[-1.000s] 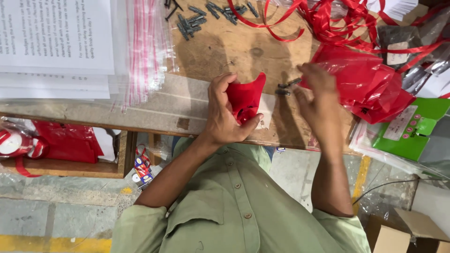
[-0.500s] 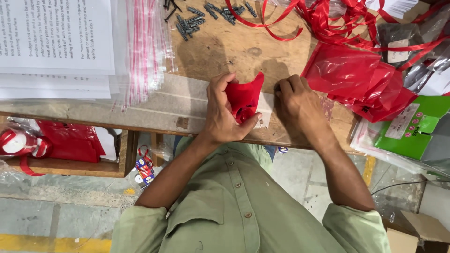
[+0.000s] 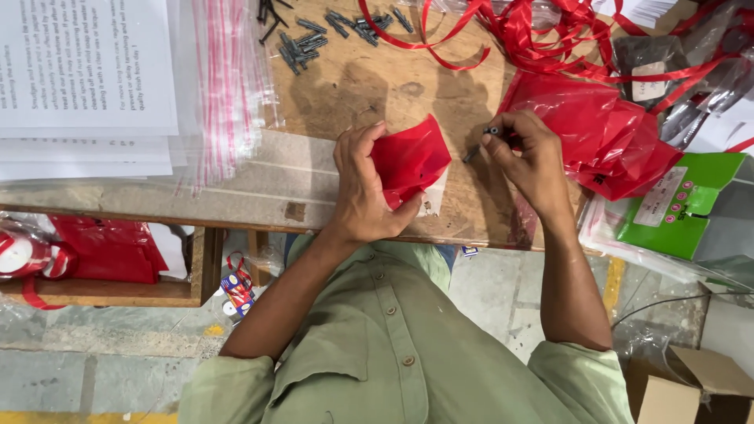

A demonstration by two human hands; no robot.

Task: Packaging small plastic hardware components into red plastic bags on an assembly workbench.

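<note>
While left hand (image 3: 363, 188) grips a small red pouch (image 3: 410, 159) at frame centre w/ fingers closed on it, right hand (image 3: 532, 157) pinches a dark screw (image 3: 492, 130) just right of it, above the wooden counter (image 3: 369, 86); more screws (image 3: 314, 35) lie upper centre.
</note>
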